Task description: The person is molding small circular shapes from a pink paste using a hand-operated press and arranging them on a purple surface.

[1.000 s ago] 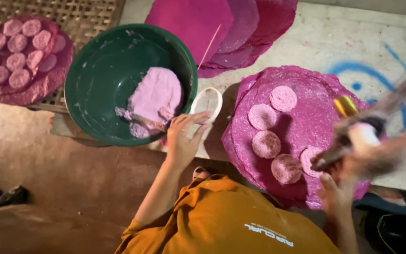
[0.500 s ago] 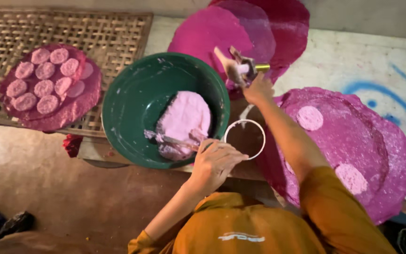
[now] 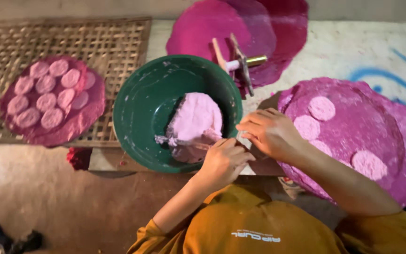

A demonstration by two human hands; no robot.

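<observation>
Meeting at bowl [image 3: 137, 117] rim | left hand [image 3: 222, 162], right hand [image 3: 269, 131] curled; contents hidden

A pale, rough desk [image 3: 353, 51] runs across the top, with blue painted curves at its right. A woven bamboo mat [image 3: 95, 47] covers its left part. Below lies a brown earthen floor [image 3: 48, 197], lit softly, with dark shoes [image 3: 5, 240] in the bottom-left corner.
</observation>
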